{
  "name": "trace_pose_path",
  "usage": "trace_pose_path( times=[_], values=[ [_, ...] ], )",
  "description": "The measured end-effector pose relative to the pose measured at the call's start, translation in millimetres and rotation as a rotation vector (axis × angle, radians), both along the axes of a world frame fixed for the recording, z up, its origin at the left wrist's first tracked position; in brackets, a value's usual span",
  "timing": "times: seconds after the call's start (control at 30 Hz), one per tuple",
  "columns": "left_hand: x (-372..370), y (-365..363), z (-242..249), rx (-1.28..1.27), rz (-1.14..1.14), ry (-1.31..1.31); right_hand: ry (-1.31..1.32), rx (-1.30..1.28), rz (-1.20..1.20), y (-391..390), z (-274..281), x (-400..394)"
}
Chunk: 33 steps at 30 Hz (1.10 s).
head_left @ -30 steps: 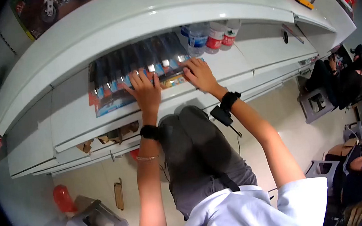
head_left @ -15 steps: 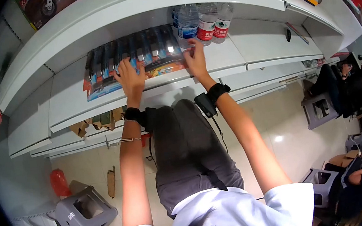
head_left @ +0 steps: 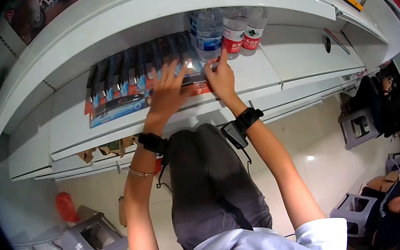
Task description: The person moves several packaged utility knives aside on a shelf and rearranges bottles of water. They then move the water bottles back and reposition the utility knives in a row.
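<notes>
A row of clear plastic blister packs point(head_left: 128, 76) with blue and orange cards and dark long items inside stands on the white shelf. My left hand point(head_left: 169, 93), slightly blurred, spreads its fingers over the front of the row, toward its right part. One pack point(head_left: 118, 108) lies flatter at the front left, its dark item facing up. At the right end of the row is my right hand point(head_left: 222, 79), thumb and forefinger apart, right beside the packs' edge. Its fingertips overlap the bottom of a water bottle point(head_left: 209, 40) in this view.
Red-labelled water bottles point(head_left: 251, 37) stand beside the blue-labelled one. An upper shelf edge point(head_left: 147, 10) overhangs the row. Brown cardboard pieces point(head_left: 113, 147) sit on a lower shelf. Grey stools point(head_left: 92, 238) stand on the floor, and a seated person point(head_left: 389, 98) is at the right.
My left hand has swept right across the packs, uncovering the flatter pack at front left. My right hand stays at the right end. The whole view has shifted slightly.
</notes>
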<state>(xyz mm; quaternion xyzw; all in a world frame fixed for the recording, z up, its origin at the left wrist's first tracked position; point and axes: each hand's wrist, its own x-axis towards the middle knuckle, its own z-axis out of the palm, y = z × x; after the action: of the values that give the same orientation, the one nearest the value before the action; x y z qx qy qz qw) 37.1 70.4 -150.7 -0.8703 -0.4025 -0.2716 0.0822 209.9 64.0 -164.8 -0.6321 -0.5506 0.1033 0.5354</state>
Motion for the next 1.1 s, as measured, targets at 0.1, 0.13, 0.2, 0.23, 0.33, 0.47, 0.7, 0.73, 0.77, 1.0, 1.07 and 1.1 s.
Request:
trace_pose_path(
  times=[0.1, 0.13, 0.2, 0.23, 0.33, 0.47, 0.7, 0.73, 0.77, 1.0, 1.07, 1.1],
  values=[
    [18, 9, -2, -0.044, -0.053, -0.006, 0.115, 0.068, 0.084, -2, -4, 1],
    [21, 12, -4, -0.05, -0.051, -0.022, 0.148, 0.076, 0.096, -3, -3, 0],
    [22, 16, -7, -0.054, -0.043, -0.034, 0.216, 0.089, 0.12, -6, -2, 0],
    [22, 16, -7, -0.051, -0.039, -0.029, 0.211, 0.103, 0.13, -5, -4, 0],
    [21, 16, -4, -0.101, -0.022, -0.017, 0.207, 0.124, 0.154, -6, -6, 1],
    [22, 16, -3, -0.178, -0.018, -0.019, 0.235, 0.109, 0.176, -8, -2, 1],
    [17, 13, -1, -0.139, -0.017, -0.056, 0.231, 0.123, 0.174, -7, -4, 1],
    [14, 14, -3, -0.114, -0.016, -0.06, 0.22, 0.125, 0.182, -7, -4, 2],
    [13, 15, -4, -0.089, -0.015, -0.064, 0.209, 0.126, 0.189, -6, -5, 4],
    [-10, 16, -12, -0.048, 0.033, -0.09, 0.027, -0.046, 0.193, -10, -2, -1],
    [-16, 20, -18, 0.023, -0.009, -0.146, -0.197, 0.066, 0.213, -11, -1, -8],
    [-17, 19, -17, 0.011, -0.001, -0.141, -0.309, 0.123, 0.222, -11, -1, -10]
  ],
)
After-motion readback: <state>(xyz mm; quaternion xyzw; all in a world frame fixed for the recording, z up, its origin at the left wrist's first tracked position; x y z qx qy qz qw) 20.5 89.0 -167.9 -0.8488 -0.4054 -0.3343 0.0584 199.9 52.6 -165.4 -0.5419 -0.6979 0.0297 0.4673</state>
